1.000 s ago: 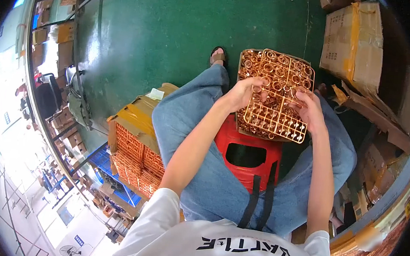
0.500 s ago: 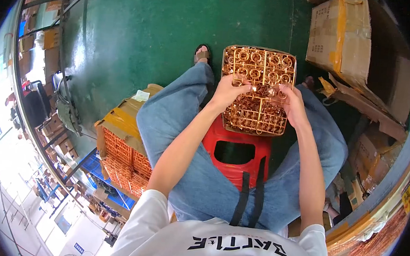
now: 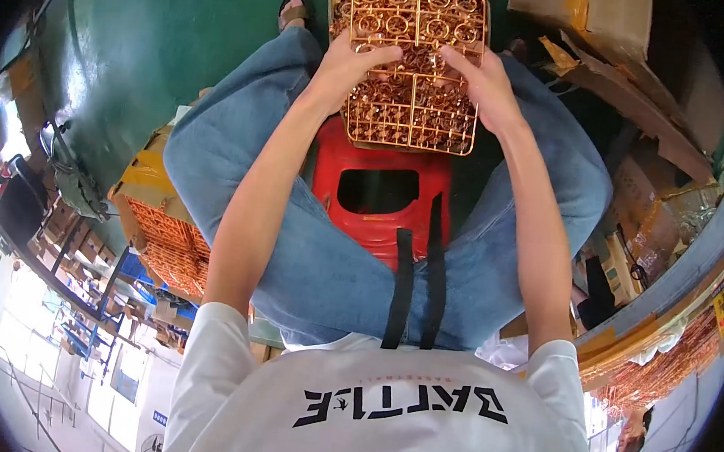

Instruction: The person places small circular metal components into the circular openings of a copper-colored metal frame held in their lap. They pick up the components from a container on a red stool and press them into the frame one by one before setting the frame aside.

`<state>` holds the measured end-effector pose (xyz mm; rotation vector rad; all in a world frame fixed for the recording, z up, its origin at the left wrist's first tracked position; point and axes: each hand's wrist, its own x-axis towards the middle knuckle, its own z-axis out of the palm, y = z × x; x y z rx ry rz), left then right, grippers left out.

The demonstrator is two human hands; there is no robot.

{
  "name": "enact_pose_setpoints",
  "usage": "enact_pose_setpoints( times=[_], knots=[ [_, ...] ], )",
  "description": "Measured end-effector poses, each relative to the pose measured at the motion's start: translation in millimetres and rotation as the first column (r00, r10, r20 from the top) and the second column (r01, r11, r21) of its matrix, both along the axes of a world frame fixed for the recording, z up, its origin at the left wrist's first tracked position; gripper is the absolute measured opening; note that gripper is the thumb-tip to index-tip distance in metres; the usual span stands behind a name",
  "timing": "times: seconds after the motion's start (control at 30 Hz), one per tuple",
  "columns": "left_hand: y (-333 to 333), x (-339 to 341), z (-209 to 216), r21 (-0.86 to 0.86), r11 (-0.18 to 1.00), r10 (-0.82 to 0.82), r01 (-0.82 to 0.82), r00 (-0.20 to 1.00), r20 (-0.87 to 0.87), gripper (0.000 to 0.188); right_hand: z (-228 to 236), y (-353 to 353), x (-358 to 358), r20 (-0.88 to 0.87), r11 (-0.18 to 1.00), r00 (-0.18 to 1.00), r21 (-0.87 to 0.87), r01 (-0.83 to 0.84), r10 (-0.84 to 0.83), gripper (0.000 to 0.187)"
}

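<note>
A shiny copper-gold moulded frame (image 3: 412, 94) with rows of rings and thin crossbars lies over an open box (image 3: 338, 7) at the top centre. Many loose copper-coloured pieces show through its bars. My left hand (image 3: 346, 70) grips the frame at its left side, thumb stretched inward across the top and fingers mostly hidden below. Opposite it, my right hand (image 3: 490, 87) holds the right side the same way. The thumb tips are apart, with the frame's middle between them. Under the near side of the box is a red plastic stool (image 3: 379, 219) with a cut-out.
On the left stands a taped carton (image 3: 158, 167) packed with similar orange-copper frames. Large torn cartons (image 3: 599, 24) stand at the upper right. A table edge (image 3: 651, 334) curves along the right, with more copper frames (image 3: 657, 368) beyond it. The floor (image 3: 183, 16) is green.
The whole view has shifted, so box, stool and hands sit higher and further left. The frame shows more distinctly over the box, offset to its right. Both hands remain at its sides.
</note>
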<state>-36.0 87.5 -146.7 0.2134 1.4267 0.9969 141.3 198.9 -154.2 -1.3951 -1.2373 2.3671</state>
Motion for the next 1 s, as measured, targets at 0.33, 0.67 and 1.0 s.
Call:
enact_pose_setpoints(
  times=[0.33, 0.67, 1.0],
  knots=[
    [-11.3, 4.3, -12.3, 0.012, 0.999, 0.044, -0.044, 0.999, -0.031, 0.015, 11.7, -3.3, -5.0, 0.093, 0.991, 0.995, -0.134, -0.02, 0.033, 0.025],
    [-26.2, 20.4, -10.0, -0.169, 0.985, 0.052, -0.041, 0.997, 0.063, 0.01, 2.2, -10.4, 10.7, 0.063, 0.993, 0.997, -0.105, -0.048, 0.054, 0.016],
    [-71.3, 64.3, -11.7, -0.301, 0.943, -0.074, 0.145, 0.969, 0.234, 0.007, -31.3, -86.6, 81.9, 0.275, 1.0, 0.961, -0.025, -0.009, 0.015, 0.013]
  ],
)
